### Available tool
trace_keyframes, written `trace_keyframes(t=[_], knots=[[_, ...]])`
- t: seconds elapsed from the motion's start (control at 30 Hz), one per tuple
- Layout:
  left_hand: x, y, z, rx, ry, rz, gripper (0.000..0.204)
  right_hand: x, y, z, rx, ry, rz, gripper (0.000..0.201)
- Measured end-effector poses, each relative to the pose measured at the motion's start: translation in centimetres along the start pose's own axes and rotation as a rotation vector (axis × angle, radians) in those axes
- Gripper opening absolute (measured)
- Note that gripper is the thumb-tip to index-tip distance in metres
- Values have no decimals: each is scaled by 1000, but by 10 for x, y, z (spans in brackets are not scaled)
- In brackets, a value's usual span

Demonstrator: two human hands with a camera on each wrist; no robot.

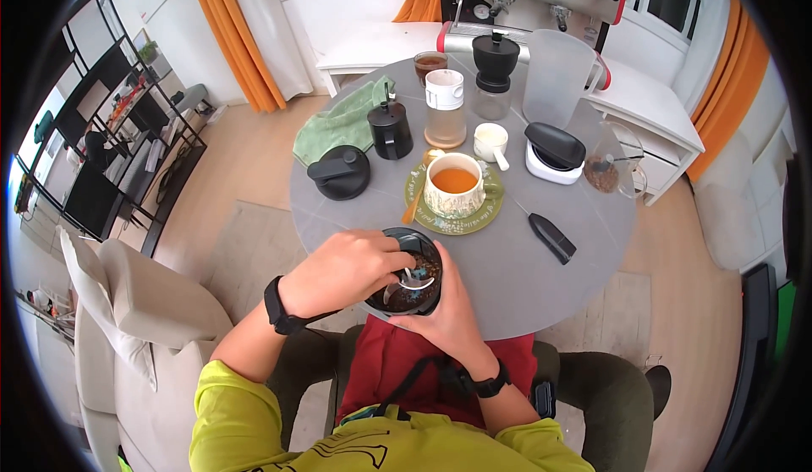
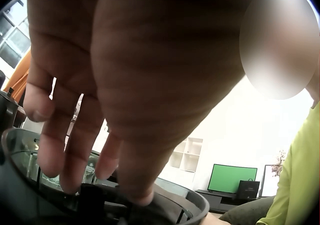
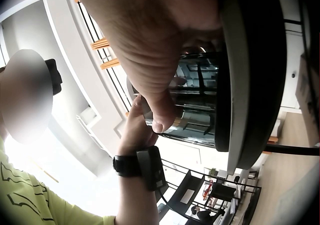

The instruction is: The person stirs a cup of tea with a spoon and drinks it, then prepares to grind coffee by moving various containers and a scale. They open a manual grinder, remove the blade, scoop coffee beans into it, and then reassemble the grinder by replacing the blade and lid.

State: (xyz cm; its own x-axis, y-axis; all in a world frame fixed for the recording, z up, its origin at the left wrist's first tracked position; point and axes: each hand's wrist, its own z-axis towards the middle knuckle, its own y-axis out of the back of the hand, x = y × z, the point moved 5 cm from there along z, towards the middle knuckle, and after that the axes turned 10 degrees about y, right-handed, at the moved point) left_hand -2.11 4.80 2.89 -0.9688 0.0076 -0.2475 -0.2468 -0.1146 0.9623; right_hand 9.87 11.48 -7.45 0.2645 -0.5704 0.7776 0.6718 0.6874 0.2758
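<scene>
Left hand (image 1: 351, 267) in jar (image 1: 416, 290), lettered saucer (image 1: 461, 224)

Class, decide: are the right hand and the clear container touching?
Touching. Right wrist view: the right hand rests its thumb against the clear container.

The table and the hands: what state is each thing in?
Jar: open, dark bits inside
Right hand: curled round the jar
Left hand: fingers in the jar, fingertips hidden
Cup: holding orange-brown drink
Towel: crumpled
Black pot: upright, lid on
Grinder: upright, lid on
Frother: lying down
Glass jug: brown bits at the bottom
Curtains: drawn aside
</scene>
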Motion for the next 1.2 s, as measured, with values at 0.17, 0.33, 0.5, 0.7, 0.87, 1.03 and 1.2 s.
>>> trace_keyframes(t=[0.17,0.33,0.5,0.7,0.87,1.03,1.2], knots=[[2,-6,0,30,13,19,31,-2,-1,-2,-4,-3,1,110],[-1,1,0,-4,48,-27,31,-4,-1,-1,-3,-24,19,112],[1,-2,-4,29,32,-24,26,-4,-2,0,8,-41,31,113],[5,-12,-4,55,41,-15,23,-6,-3,-1,-1,-43,46,112],[6,-12,-2,57,35,-41,22,-7,-3,0,-9,-40,72,111],[6,4,-2,-55,49,-73,20,-7,-3,0,-18,-40,96,112],[19,45,-11,-289,115,-101,19,-5,-3,1,-17,-34,102,112]])
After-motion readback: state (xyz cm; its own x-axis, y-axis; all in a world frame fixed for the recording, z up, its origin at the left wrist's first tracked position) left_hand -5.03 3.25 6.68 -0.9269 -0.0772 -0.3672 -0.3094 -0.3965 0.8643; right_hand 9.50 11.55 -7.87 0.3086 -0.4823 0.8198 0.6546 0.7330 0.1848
